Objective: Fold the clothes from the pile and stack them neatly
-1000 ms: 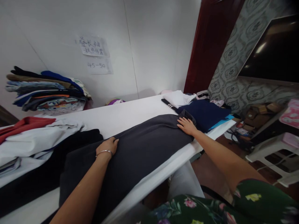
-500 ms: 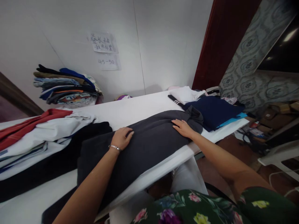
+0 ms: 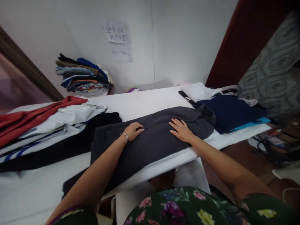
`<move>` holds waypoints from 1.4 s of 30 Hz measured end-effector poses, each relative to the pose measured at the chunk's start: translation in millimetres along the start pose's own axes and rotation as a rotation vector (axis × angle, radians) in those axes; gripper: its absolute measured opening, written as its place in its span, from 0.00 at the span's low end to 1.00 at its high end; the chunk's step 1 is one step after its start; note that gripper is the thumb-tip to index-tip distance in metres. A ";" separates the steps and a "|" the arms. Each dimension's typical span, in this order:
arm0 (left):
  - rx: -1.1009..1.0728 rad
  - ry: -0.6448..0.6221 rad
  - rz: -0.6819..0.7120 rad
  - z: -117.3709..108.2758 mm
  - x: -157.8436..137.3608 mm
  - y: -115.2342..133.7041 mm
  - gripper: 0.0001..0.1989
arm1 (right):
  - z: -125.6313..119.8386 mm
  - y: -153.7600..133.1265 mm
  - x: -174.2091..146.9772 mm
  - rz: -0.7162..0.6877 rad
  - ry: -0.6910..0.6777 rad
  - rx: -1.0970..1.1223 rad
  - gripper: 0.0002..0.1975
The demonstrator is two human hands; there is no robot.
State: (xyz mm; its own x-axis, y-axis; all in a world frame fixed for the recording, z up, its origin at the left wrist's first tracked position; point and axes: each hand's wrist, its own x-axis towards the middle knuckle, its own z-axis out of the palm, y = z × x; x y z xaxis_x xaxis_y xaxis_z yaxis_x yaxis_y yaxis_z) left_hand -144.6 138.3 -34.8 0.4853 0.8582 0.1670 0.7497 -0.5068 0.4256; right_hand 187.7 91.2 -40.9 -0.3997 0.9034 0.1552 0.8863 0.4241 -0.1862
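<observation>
A dark grey garment (image 3: 154,142) lies folded lengthwise along the front of the table, its bunched end at the right. My left hand (image 3: 133,131), with a bracelet at the wrist, rests palm down on its left half, fingers together but stretched out. Flat on the middle of the cloth lies my right hand (image 3: 182,130), its fingers spread. Neither hand grips anything. Part of the garment's left end is hidden under my left forearm.
The white table (image 3: 145,101) runs along a wall. At left lie a red garment (image 3: 44,112) and a black one (image 3: 70,145) among white clothes; behind them rises a folded clothes stack (image 3: 84,75). A navy garment (image 3: 231,111) and white clothing (image 3: 198,90) lie right.
My right hand has slid left over the grey garment, closer to my left hand, with its fingers more spread. The left hand stays on the cloth. The camera view has shifted.
</observation>
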 end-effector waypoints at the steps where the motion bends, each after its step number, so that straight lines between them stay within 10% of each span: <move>1: -0.038 -0.005 -0.041 -4.1 -1.8 1.1 0.16 | 5.7 0.0 -0.1 0.000 0.000 -0.023 0.28; 9: 0.049 0.059 -0.327 -61.1 -69.7 6.7 0.16 | 21.1 14.8 -4.0 -0.029 0.103 0.027 0.26; 16: 0.420 0.040 -0.445 -47.9 -129.3 25.2 0.20 | 10.7 25.1 9.8 -0.010 0.208 0.208 0.23; 33: 0.081 0.035 -0.559 -102.4 -124.5 46.6 0.16 | -12.3 19.8 3.4 -0.166 0.596 0.287 0.09; 42: 0.452 0.068 -0.586 -66.5 -77.7 -11.5 0.27 | 21.6 32.4 52.4 -0.157 0.351 0.126 0.15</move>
State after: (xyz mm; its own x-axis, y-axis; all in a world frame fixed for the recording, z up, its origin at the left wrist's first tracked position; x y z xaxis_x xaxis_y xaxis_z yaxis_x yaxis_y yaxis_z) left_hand -220.9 82.8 6.4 -0.0689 0.9939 0.0862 0.9963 0.0641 0.0571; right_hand 190.4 153.7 -59.8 -0.4039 0.7599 0.5093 0.7765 0.5792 -0.2483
